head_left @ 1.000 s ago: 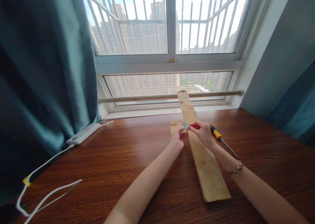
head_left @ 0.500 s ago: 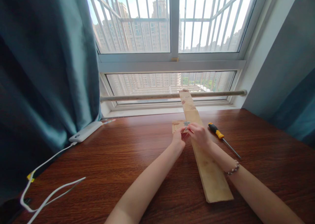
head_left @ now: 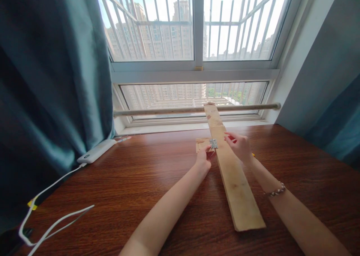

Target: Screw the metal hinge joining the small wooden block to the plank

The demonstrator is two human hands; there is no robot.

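A long pale wooden board slants across the table, its far end up at the window bar. Against its left side sits a small wooden board, and a silver metal hinge spans the two. My left hand grips the small board, thumb on top by the hinge's near corner and fingers below. To the right of the hinge, my right hand is over the long board's right edge, its fingertips pinched together; whatever they may hold is too small to make out. Behind that hand, only a yellow bit of the screwdriver shows.
A white power bank lies at the table's left edge, with a white cable looping toward the near left. A dark blue curtain hangs on the left. A horizontal bar crosses in front of the window beyond the brown table.
My right hand has moved off the hinge to the right, uncovering the hinge and now covering most of the screwdriver. My left hand has stayed on the small board.
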